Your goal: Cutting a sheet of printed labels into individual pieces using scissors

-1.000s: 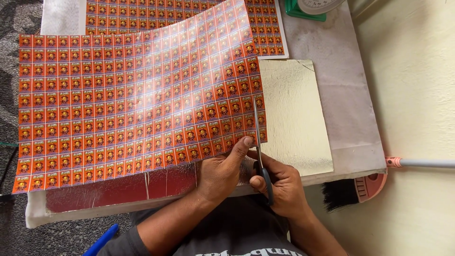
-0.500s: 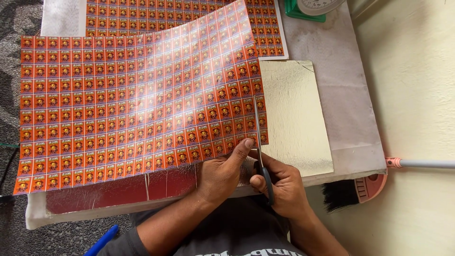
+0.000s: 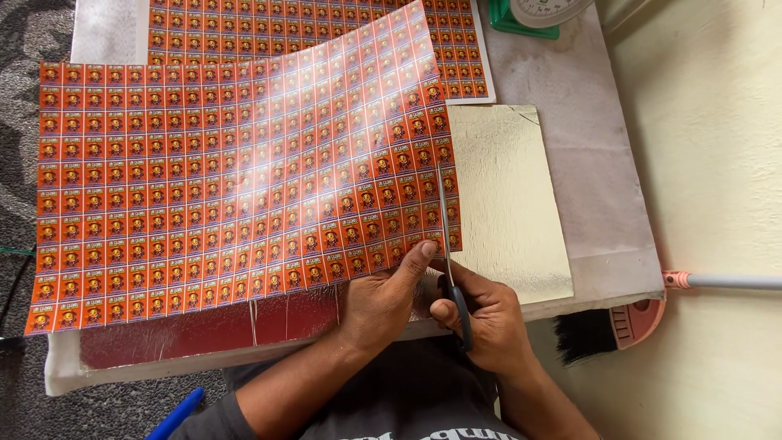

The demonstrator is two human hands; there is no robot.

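A large glossy orange sheet (image 3: pixel 236 171) printed with a grid of small labels curves up over the work board. My left hand (image 3: pixel 383 293) pinches its lower right edge, thumb on top. My right hand (image 3: pixel 485 322) grips black-handled scissors (image 3: pixel 450 261) whose blades run up into the sheet along its rightmost column of labels, cutting a narrow strip.
A second printed sheet (image 3: pixel 456 49) lies flat behind. A pale gold foil sheet (image 3: pixel 509 204) rests on the white board (image 3: pixel 586 138); red foil (image 3: pixel 204 330) shows below. A green scale (image 3: pixel 529 15) stands at the top, a broom (image 3: pixel 635 322) at the right, a blue pen (image 3: pixel 175 414) at the bottom.
The scissor blades have crept slightly farther up the sheet. The sheet has shifted a little down and right; both hands stay in place.
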